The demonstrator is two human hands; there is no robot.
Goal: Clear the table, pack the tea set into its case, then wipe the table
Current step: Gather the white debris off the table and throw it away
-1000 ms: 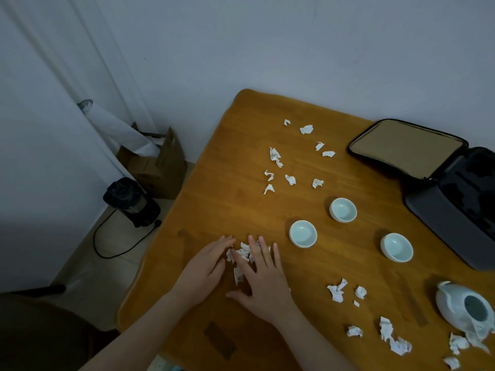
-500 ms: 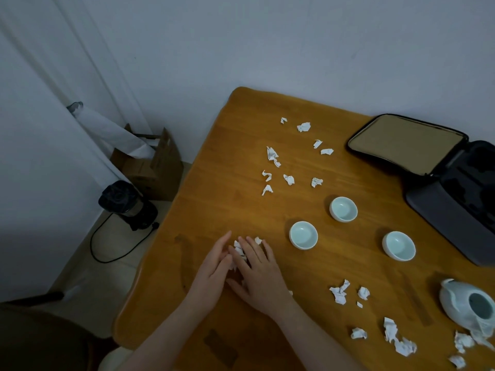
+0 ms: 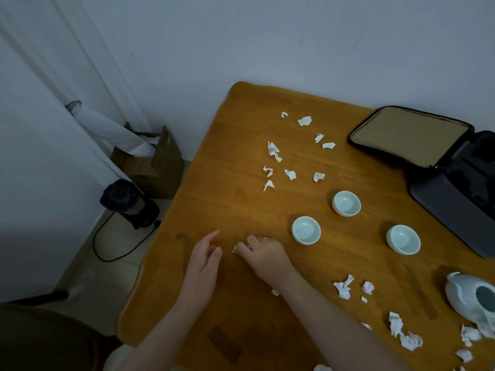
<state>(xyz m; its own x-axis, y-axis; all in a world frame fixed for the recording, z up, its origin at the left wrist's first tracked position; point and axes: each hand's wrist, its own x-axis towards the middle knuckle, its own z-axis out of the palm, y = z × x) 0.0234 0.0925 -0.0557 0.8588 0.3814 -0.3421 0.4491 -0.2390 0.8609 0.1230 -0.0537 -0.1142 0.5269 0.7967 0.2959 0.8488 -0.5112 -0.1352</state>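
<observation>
On the wooden table, my right hand has its fingers curled over a small pile of crumpled paper scraps, of which only white edges show. Just left of it, my left hand rests with fingers relaxed and holds nothing. Three pale blue tea cups stand to the right of my hands. A pale teapot sits at the right edge. The open dark case lies at the back right.
More paper scraps lie scattered at the table's far middle and near right. Beyond the table's left edge, on the floor, stand a cardboard box and a black appliance with a cord.
My right hand has curled its fingers around the gathered scraps. My left hand has drawn slightly away to the left, leaving a gap between the hands.
</observation>
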